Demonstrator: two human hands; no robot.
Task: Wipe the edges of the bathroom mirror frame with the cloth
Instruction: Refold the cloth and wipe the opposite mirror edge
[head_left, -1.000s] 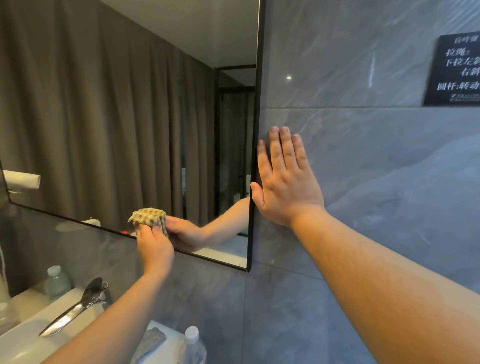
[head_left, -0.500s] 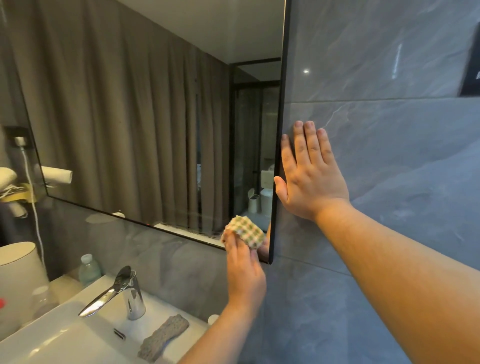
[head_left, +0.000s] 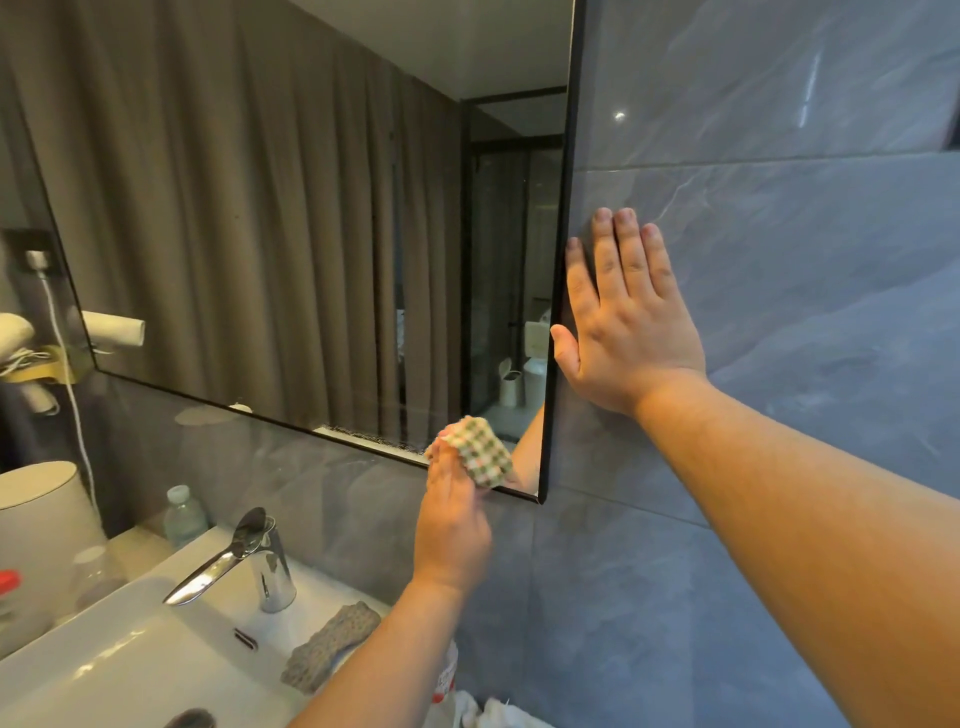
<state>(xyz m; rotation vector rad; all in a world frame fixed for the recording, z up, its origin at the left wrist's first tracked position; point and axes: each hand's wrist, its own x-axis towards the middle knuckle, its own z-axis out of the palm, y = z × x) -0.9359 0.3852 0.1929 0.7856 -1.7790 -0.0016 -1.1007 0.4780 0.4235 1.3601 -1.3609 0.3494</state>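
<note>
The checked cloth (head_left: 478, 453), bunched into a pad, sits against the bottom edge of the mirror frame (head_left: 557, 332) just short of its lower right corner, touching the thin black rail there. The left hand (head_left: 453, 525) holds it from below with the fingers curled round the wad and pressing it up onto the rail. The right hand (head_left: 626, 317) lies flat on the grey wall tile (head_left: 779, 260) just beside the frame's right edge, fingers straight and close together, thumb touching or nearly touching the black strip; it carries nothing and seems only to brace the body. As a judgement, the work is partway: the cloth stands at the end of the bottom rail, so the corner and the upright right edge look like what comes next, while nothing shows whether the bottom rail to the left, the left edge or the top has been cleaned. The top of the frame is cut off above the picture, and whitish specks on the glass near the cloth are too fine to name. Below, a basin (head_left: 104, 654) with a chrome tap (head_left: 234, 561) holds a grey sponge (head_left: 332, 644) beside a small bottle (head_left: 183, 512); the things at the far left edge are blurred and partly out of view
</note>
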